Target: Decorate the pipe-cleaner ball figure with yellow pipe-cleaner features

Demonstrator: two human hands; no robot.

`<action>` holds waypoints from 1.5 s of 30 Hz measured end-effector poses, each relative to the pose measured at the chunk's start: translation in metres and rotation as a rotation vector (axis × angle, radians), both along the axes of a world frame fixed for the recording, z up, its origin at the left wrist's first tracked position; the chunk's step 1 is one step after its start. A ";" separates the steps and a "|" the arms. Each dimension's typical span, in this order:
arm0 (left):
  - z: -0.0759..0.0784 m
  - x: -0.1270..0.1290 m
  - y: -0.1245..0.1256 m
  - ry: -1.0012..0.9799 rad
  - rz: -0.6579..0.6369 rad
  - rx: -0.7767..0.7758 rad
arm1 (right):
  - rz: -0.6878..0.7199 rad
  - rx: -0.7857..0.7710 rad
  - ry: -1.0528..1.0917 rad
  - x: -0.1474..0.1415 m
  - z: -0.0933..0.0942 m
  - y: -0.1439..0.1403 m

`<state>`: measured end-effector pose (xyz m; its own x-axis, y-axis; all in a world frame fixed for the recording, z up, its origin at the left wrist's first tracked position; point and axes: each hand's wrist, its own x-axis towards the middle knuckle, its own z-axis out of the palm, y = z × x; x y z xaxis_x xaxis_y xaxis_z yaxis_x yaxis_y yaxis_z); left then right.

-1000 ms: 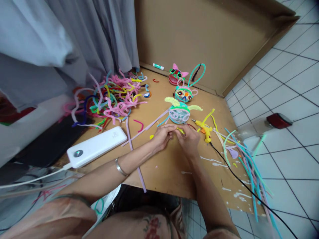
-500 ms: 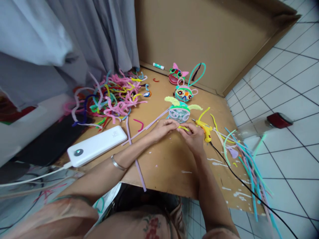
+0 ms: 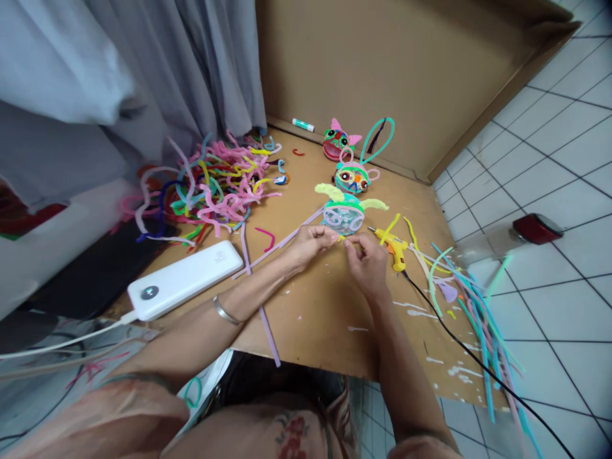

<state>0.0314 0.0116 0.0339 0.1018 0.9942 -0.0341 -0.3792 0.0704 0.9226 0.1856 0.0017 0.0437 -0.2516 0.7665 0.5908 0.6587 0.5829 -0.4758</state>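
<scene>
A brown cardboard tabletop lies over a white tiled floor, with a cardboard wall behind and a grey curtain at its left edge. Near the middle, the left hand and right hand meet, fingers pinched closed on a short yellow pipe-cleaner piece. Three pipe-cleaner animal figures stand toward the far edge, the nearest, green-and-lilac one just beyond the hands. One yellow glue gun and one white power bank lie on the tabletop.

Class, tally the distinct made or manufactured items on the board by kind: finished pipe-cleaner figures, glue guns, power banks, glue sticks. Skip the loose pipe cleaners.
Pipe-cleaner figures: 3
Glue gun: 1
Power bank: 1
Glue stick: 1
Total: 6
</scene>
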 end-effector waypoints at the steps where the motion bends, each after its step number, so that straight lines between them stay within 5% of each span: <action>1: -0.001 0.002 -0.001 -0.013 0.028 -0.014 | -0.017 0.041 -0.043 -0.003 -0.002 -0.002; 8: -0.004 0.014 -0.006 -0.141 0.174 -0.141 | -0.147 0.181 -0.210 -0.027 -0.020 -0.014; 19: -0.009 0.021 -0.015 -0.293 0.107 -0.288 | -0.231 0.197 -0.228 -0.022 -0.021 -0.015; 25: -0.008 0.021 -0.016 -0.289 0.076 -0.274 | -0.112 0.154 -0.192 -0.008 -0.019 -0.005; 34: -0.001 0.013 -0.010 -0.137 0.030 -0.124 | 0.054 -0.108 0.144 0.003 -0.009 0.007; 41: 0.006 -0.009 0.002 0.097 -0.178 0.024 | 0.166 -0.172 0.179 0.004 0.001 0.007; 45: 0.007 -0.010 0.002 0.057 -0.105 0.032 | 0.176 -0.194 0.182 0.006 0.004 0.006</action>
